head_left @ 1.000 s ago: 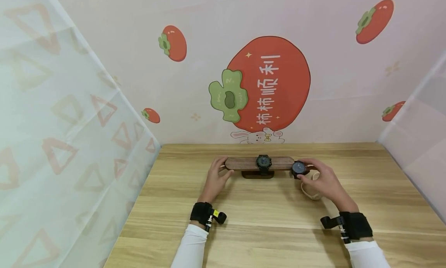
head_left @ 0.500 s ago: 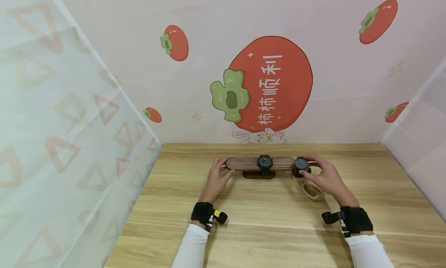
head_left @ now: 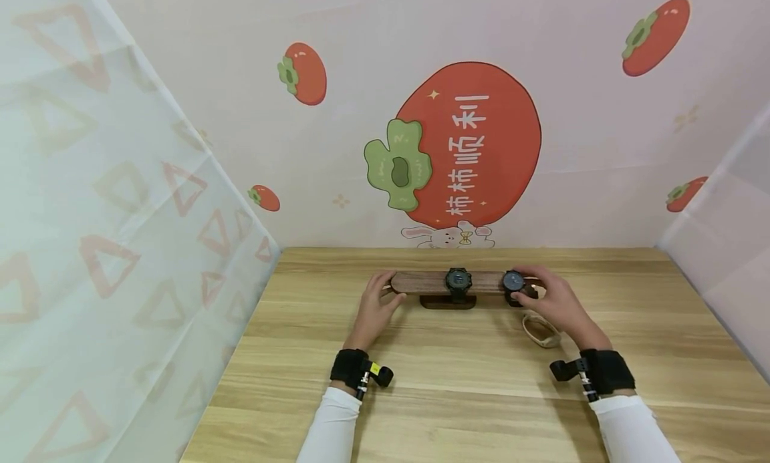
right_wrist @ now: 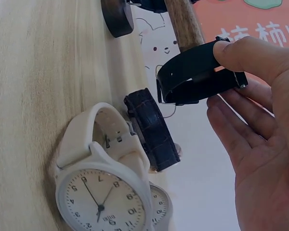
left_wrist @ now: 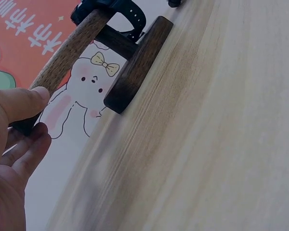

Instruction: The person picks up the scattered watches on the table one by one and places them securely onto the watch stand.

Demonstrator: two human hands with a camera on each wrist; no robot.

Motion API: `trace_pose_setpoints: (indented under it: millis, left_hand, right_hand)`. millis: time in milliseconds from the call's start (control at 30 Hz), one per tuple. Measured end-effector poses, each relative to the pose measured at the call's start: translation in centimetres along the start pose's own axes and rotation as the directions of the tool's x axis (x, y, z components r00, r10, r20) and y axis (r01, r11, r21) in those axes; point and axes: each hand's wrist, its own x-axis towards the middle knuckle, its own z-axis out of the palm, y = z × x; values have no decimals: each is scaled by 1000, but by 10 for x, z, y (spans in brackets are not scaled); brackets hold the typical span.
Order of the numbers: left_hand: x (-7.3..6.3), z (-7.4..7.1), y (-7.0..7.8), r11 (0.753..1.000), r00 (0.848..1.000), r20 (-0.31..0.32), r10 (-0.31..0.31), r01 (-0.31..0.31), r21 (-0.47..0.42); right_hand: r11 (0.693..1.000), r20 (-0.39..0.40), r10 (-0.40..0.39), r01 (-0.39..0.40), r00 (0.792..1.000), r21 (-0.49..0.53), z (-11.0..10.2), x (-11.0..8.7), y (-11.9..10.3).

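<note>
A dark wooden watch stand [head_left: 418,282] has a long rounded bar raised over a small base. My left hand [head_left: 373,309] pinches the bar's left end between thumb and fingers. Around the bar's middle sits one black watch [head_left: 458,280]. At the right end, my right hand [head_left: 559,302] pinches a second black watch [head_left: 513,280] by thumb and fingers, its dial facing up. In the right wrist view its closed black strap [right_wrist: 190,70] forms a loop, and the bar's end meets that loop.
A white watch [right_wrist: 106,197] lies on the wooden table [head_left: 421,396] below my right hand. Beside it are a watch with a dark leather strap [right_wrist: 154,130] and another pale-dialled watch [right_wrist: 160,207]. A patterned wall [head_left: 337,149] stands behind the table.
The right hand has brought the second black watch leftward, from beside the bar's right end to overlapping it. The left hand keeps its hold on the bar.
</note>
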Motion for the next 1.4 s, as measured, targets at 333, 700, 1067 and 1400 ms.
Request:
trace_pose_setpoints:
  millis: [333,700,1067,1400]
  left_hand:
    - [-1,1,0,1000,1000,-6,-4,4,-17]
    - [-1,1,1,1000,1000,0,-18,18,-20]
    - [-1,2,-1,1000,1000,0,5,-5,-22]
    - [0,2,-4,1000,1000,-9,19,-19,-12]
  right_hand:
    - [999,34,5,-6,999,38,7,5,5]
    - [999,67,-3,-1,998,50,11,10,8]
    - [1000,73,-19,18,997,18,11,10,8]
    - [999,78,-41,40,996,9,13,13,5]
